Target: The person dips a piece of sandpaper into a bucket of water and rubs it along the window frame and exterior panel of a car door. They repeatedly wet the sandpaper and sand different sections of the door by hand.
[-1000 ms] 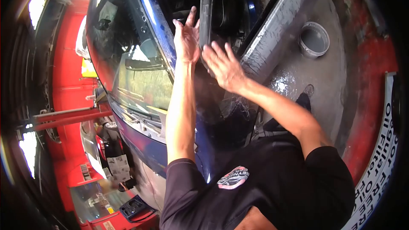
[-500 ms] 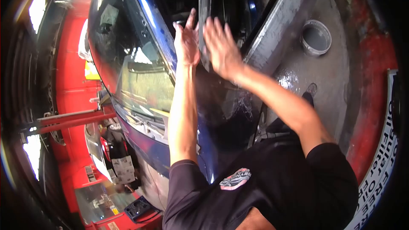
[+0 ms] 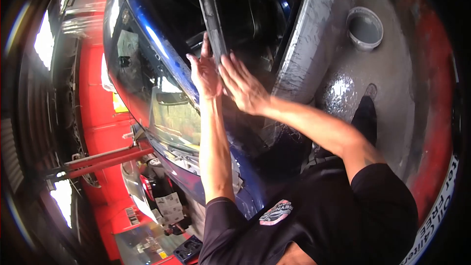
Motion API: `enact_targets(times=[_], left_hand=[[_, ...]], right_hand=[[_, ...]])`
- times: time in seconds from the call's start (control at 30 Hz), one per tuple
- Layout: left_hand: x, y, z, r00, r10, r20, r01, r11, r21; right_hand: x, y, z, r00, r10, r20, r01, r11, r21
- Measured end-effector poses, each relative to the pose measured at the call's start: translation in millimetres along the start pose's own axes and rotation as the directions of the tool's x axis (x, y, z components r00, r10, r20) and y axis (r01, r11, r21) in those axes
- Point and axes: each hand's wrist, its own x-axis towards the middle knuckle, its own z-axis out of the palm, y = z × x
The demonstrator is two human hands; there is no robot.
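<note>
A long, narrow, dark grey bar (image 3: 211,17) with a dull, scuffed surface runs between the person's hands, its near end flanked on its left by the left hand (image 3: 207,79), thumb and forefinger spread wide, and on its right by the right hand (image 3: 245,88), fingers straight and flat; neither grip closes round the bar, and the facing palms seem set to brace it from both sides. Left of the bar slopes a glossy blue car pillar (image 3: 159,44); right of it lies a broad, streaked grey panel (image 3: 309,39), and beyond that a round, pale-rimmed bucket (image 3: 368,45) on wet-patched concrete floor (image 3: 395,93).
</note>
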Motion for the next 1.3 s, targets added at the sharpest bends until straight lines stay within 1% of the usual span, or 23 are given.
enact_targets(times=[0.07, 0.1, 0.2, 0.23, 0.27, 0.33, 0.37, 0.43, 0.47, 0.53, 0.57, 0.6, 0.67, 0.7, 0.73, 0.77, 0.8, 0.9, 0.97, 1.1, 1.17, 1.23, 1.3], left_hand=[[-1, -6, 35, 0.967, 0.108, -0.229, -0.036, 0.954, 0.298], [-1, -7, 36, 0.952, 0.120, -0.281, -0.028, 0.950, 0.312], [-3, 0, 19, 0.971, 0.066, -0.230, 0.006, 0.954, 0.300], [-3, 0, 11, 0.988, 0.026, -0.149, -0.003, 0.989, 0.150], [-1, -2, 23, 0.983, 0.066, -0.174, -0.014, 0.957, 0.289], [-6, 0, -1, 0.987, 0.024, -0.160, -0.001, 0.990, 0.139], [-5, -2, 6, 0.986, 0.019, -0.163, 0.004, 0.990, 0.142], [-4, -6, 27, 0.931, 0.108, -0.348, -0.002, 0.957, 0.290], [-5, -7, 28, 0.931, 0.103, -0.350, 0.005, 0.956, 0.295], [-3, -5, 27, 0.960, 0.073, -0.271, 0.005, 0.960, 0.279], [-2, -4, 20, 0.966, 0.084, -0.247, -0.017, 0.965, 0.263], [-1, -5, 24, 0.974, 0.076, -0.212, -0.019, 0.966, 0.259], [-2, -6, 26, 0.966, 0.086, -0.243, -0.024, 0.968, 0.249], [-5, -5, 19, 0.965, 0.082, -0.248, -0.017, 0.967, 0.254], [-10, -2, 4, 0.961, 0.083, -0.262, -0.009, 0.962, 0.272], [-12, 2, -3, 0.957, 0.085, -0.276, -0.002, 0.957, 0.290], [-11, 5, 1, 0.993, 0.019, -0.114, 0.000, 0.987, 0.160], [-9, 5, 5, 0.997, -0.020, -0.075, 0.028, 0.993, 0.113], [-9, 0, 13, 0.956, 0.071, -0.285, -0.010, 0.977, 0.212], [-8, -2, 14, 0.950, 0.086, -0.301, -0.026, 0.980, 0.196], [-8, -1, 9, 0.926, 0.126, -0.356, -0.029, 0.964, 0.266], [-8, -1, 8, 0.938, 0.117, -0.326, -0.029, 0.965, 0.262], [-8, -1, 8, 0.949, 0.107, -0.297, -0.028, 0.966, 0.258]], right_hand=[[48, 13, -13, 0.995, 0.014, -0.103, -0.013, 1.000, 0.008], [63, 17, -18, 0.993, 0.018, -0.116, -0.019, 1.000, -0.007], [27, 0, -5, 0.995, 0.059, -0.078, -0.057, 0.998, 0.023], [5, -3, 0, 0.998, 0.038, -0.043, -0.036, 0.998, 0.044], [-11, 5, 6, 1.000, -0.021, -0.009, 0.021, 0.997, 0.069], [16, 15, -8, 1.000, -0.028, -0.006, 0.028, 0.999, 0.042], [41, 23, -16, 0.998, -0.020, -0.067, 0.024, 0.998, 0.062], [95, 40, -35, 0.980, -0.032, -0.197, 0.055, 0.992, 0.111], [110, 50, -38, 0.966, 0.000, -0.258, 0.046, 0.984, 0.171], [113, 50, -62, 0.924, 0.150, -0.351, -0.019, 0.937, 0.349], [104, 53, -73, 0.906, 0.189, -0.379, -0.044, 0.931, 0.361], [91, 53, -79, 0.897, 0.274, -0.345, -0.095, 0.885, 0.456], [60, 37, -71, 0.924, 0.259, -0.280, -0.154, 0.925, 0.346], [48, 27, -57, 0.950, 0.186, -0.250, -0.100, 0.942, 0.320], [40, 14, -45, 0.970, 0.179, -0.163, -0.114, 0.932, 0.345], [34, 9, -28, 0.973, 0.172, -0.154, -0.107, 0.927, 0.360], [29, 5, -16, 0.975, 0.165, -0.146, -0.100, 0.922, 0.375], [28, 1, -7, 0.952, 0.232, -0.199, -0.134, 0.903, 0.409], [28, 5, -4, 0.948, 0.234, -0.215, -0.126, 0.898, 0.422], [28, 7, -4, 0.942, 0.252, -0.220, -0.125, 0.876, 0.467], [27, 7, -3, 0.940, 0.267, -0.211, -0.142, 0.871, 0.471], [27, 6, -4, 0.944, 0.285, -0.168, -0.158, 0.834, 0.529], [26, 8, -8, 0.946, 0.290, -0.147, -0.173, 0.832, 0.527]])
